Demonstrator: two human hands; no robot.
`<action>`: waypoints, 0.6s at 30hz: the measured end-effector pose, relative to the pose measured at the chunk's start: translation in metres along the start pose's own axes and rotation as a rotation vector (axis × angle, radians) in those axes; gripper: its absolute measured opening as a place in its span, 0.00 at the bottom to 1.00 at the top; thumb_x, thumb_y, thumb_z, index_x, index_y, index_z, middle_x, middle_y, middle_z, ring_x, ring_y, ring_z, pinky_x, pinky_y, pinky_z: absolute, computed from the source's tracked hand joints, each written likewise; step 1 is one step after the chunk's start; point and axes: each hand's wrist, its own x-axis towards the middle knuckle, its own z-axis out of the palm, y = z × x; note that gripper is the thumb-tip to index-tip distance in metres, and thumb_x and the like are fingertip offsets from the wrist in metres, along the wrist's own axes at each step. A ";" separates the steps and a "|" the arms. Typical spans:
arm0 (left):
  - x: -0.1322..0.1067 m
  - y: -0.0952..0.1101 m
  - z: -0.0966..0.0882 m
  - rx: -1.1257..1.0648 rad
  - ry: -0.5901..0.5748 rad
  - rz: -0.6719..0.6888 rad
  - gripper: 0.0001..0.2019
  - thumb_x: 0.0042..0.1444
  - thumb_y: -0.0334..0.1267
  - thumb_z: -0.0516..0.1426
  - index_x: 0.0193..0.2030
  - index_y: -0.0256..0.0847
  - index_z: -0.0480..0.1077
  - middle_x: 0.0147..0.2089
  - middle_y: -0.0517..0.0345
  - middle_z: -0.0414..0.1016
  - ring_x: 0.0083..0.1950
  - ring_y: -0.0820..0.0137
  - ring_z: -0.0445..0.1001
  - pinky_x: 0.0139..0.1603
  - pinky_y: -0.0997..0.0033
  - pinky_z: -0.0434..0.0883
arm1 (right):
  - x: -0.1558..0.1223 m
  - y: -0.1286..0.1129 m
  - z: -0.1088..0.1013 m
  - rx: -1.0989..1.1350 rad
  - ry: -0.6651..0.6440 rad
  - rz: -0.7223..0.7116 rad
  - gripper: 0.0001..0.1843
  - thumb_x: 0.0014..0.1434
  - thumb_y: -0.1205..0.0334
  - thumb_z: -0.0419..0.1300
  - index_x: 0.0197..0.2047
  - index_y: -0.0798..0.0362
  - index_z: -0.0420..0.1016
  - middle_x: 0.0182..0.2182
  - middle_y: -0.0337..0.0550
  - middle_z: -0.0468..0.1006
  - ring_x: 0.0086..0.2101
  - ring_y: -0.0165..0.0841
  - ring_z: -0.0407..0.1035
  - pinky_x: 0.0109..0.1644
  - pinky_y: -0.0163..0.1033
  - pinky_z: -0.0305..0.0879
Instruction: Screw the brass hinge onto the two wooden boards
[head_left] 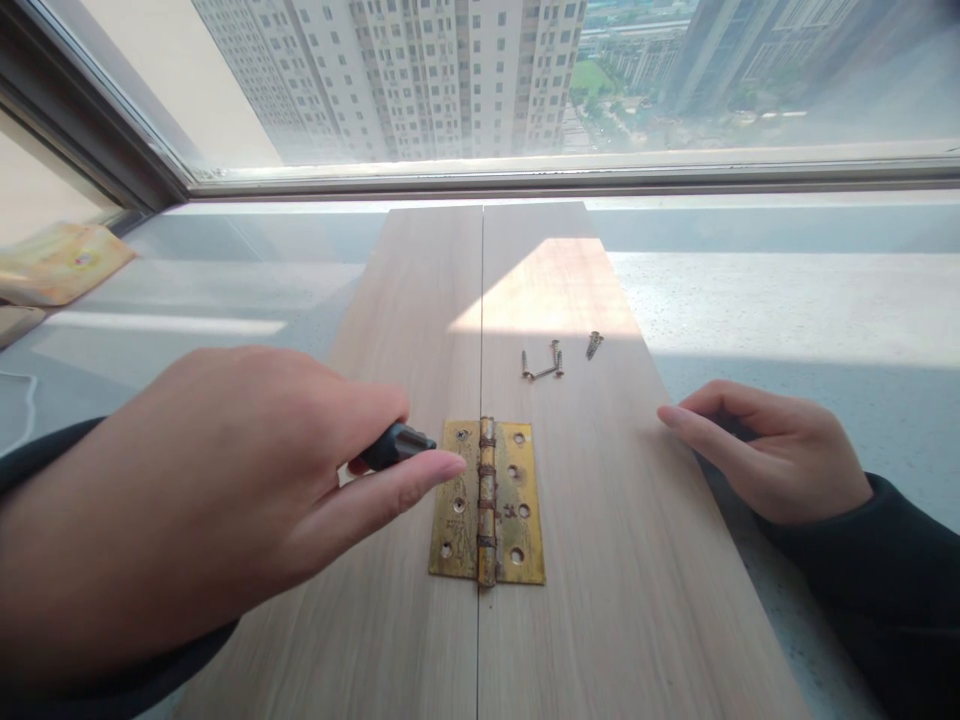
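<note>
A brass hinge [489, 503] lies flat across the seam between two light wooden boards [600, 560]. My left hand [247, 470] is closed around a black-handled tool [394, 445], likely a screwdriver, whose tip points at the hinge's upper left corner; the forefinger stretches along it to the hinge leaf. My right hand [765, 450] rests at the right board's edge, fingers loosely curled, holding nothing that I can see. Several loose screws [551, 358] lie on the right board beyond the hinge.
The boards lie on a grey stone windowsill [787, 300] under a large window [480, 80] looking onto tower blocks. A yellow patterned packet [60, 262] sits at the far left. A thin white cord [26, 405] shows at the left edge.
</note>
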 end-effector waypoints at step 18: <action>-0.003 0.005 0.003 0.040 -0.069 -0.022 0.29 0.63 0.62 0.38 0.22 0.47 0.63 0.14 0.61 0.62 0.16 0.66 0.61 0.20 0.66 0.49 | 0.000 -0.002 0.000 0.004 -0.004 0.007 0.21 0.55 0.43 0.61 0.23 0.51 0.72 0.21 0.34 0.70 0.25 0.28 0.61 0.32 0.38 0.55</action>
